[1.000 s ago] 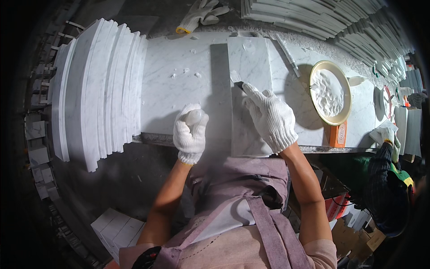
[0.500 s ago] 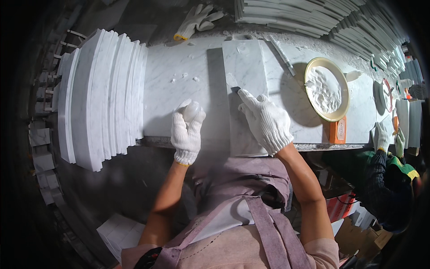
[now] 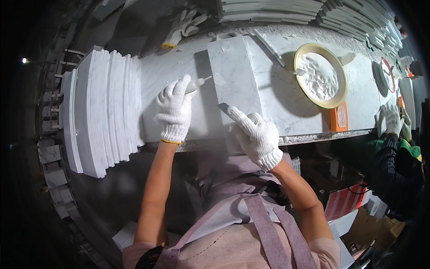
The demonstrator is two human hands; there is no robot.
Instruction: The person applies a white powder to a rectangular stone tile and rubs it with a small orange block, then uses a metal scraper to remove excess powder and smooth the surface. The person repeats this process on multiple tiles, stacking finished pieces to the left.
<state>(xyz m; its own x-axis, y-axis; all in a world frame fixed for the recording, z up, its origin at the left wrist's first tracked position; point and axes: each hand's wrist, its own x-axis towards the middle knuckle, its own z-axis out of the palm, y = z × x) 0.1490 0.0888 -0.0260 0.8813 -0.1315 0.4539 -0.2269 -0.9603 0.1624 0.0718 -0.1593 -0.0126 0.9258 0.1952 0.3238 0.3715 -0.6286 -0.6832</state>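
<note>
My left hand (image 3: 174,110), in a white knit glove, grips a small translucent squeeze bottle (image 3: 193,85) whose thin nozzle points right, over the left side of a long marble strip (image 3: 235,67). Between the gloved fingers of my right hand (image 3: 259,140) is a flat grey scraper blade (image 3: 223,107), its end just above the strip's surface. The strip lies lengthwise away from me across a larger marble slab (image 3: 286,112). A pale smear (image 3: 219,80) shows on the strip near the nozzle.
Marble pieces stand stacked (image 3: 101,112) at the left; more piles (image 3: 273,10) lie at the back. A cream bowl (image 3: 342,92) of white paste sits right, near an orange box (image 3: 341,117), a slim tube (image 3: 269,48) and a spare glove (image 3: 182,28). A co-worker's gloved hand (image 3: 391,119) is far right.
My left hand has moved up and turned, so the bottle's nozzle now points right. My right hand has drawn back toward me with the blade. The view has shifted slightly.
</note>
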